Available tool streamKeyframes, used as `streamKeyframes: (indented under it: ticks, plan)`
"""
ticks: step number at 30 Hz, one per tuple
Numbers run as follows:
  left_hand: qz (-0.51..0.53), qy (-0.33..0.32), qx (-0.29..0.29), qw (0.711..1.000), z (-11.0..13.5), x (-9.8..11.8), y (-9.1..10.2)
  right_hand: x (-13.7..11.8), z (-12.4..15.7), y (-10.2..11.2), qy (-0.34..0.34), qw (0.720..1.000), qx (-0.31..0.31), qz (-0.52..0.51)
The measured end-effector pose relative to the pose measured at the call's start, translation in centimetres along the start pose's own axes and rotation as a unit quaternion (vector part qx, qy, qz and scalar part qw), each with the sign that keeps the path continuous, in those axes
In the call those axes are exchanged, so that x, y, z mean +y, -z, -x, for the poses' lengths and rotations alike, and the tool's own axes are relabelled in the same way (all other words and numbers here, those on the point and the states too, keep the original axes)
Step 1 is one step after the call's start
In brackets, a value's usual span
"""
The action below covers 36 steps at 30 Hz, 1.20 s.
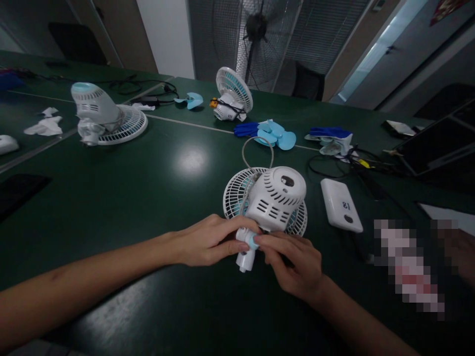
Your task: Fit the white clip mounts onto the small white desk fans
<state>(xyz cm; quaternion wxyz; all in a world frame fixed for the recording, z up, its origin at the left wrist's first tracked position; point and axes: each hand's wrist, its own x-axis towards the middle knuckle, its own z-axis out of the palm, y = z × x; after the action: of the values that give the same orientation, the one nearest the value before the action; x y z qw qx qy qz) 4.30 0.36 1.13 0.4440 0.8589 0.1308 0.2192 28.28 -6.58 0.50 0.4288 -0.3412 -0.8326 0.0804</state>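
Note:
A small white desk fan (274,198) lies face down on the dark green table (129,198), its motor housing up and its grille on the table. My left hand (204,242) is closed round the fan's white stem (245,254) from the left. My right hand (297,264) pinches a light blue knob (253,241) on that stem from the right. A grey cable (256,148) loops up behind the fan.
A white power bank (340,204) lies right of the fan. Two more small fans (107,118) (232,101) stand further back, with loose blue blades (276,134), blue gloves (328,132) and cables (356,165). A large floor fan (260,34) stands behind the table. A laptop (438,143) sits far right.

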Motion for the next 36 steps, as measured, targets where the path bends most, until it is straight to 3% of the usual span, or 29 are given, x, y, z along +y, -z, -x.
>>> streamKeyframes:
  ticks: [7,15,19,23,29,36]
  plan:
    - [-0.022,-0.001,-0.001,1.0,0.04,-0.11,-0.29,-0.58,-0.13,-0.26,-0.028,0.998,0.038,0.033]
    - [-0.027,0.007,-0.001,1.0,0.0,-0.21,-0.24,-0.54,-0.4,0.03,0.036,0.999,-0.01,-0.018]
    - [-0.031,0.001,-0.003,1.0,-0.06,-0.06,-0.17,-0.56,-0.15,0.01,-0.015,0.999,0.015,-0.037]
    - [-0.034,-0.006,0.002,0.999,-0.02,-0.14,-0.18,-0.68,-0.02,0.0,-0.03,0.999,0.001,0.011]
    - [-0.045,-0.001,0.006,0.999,0.1,-0.48,-0.38,-0.98,-0.47,-0.41,-0.035,0.996,0.042,0.076]
    - [-0.046,-0.005,0.006,0.999,0.1,-0.3,-0.31,-0.62,-0.4,-0.57,-0.017,0.999,0.029,-0.004]
